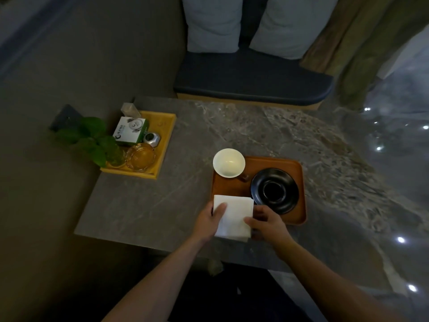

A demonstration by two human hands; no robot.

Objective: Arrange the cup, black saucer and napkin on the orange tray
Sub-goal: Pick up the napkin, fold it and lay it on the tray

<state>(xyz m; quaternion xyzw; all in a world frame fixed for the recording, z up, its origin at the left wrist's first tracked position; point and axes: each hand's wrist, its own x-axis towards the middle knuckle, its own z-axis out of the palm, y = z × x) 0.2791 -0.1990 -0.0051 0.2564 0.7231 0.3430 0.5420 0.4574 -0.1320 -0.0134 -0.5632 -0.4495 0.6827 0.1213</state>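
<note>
Both forearms come in from the bottom edge, and the two hands meet at the white napkin (233, 217). On its near left edge the left hand (210, 220) has the thumb on top and the other fingers underneath, so it is closed on the napkin. At the right edge, the right hand (267, 223) is pinching it in the same way. Folded into a rough square, the napkin lies over the near left corner of the orange tray (299, 205), with its near part reaching past the tray's rim toward the person. Whether it already rests flat on the tray or is just above it, I cannot tell.

Standing upright in the far left corner of the tray is the white cup (229, 162), which looks empty. Flat on the right side of the tray lies the black saucer (275, 190), with its left rim very near the napkin's far right corner. The tray itself sits on the grey marble counter (162, 205). Well apart, at the far left corner of the counter, a yellow tray (169, 126) holds a small box, glassware and a green plant.

My judgement is that the napkin is the last thing to place, since the cup and saucer are on the tray. The next move seems to call for sliding the napkin a little away from the person, so that it lies wholly inside the rim, and then releasing both hands without touching the saucer.
</note>
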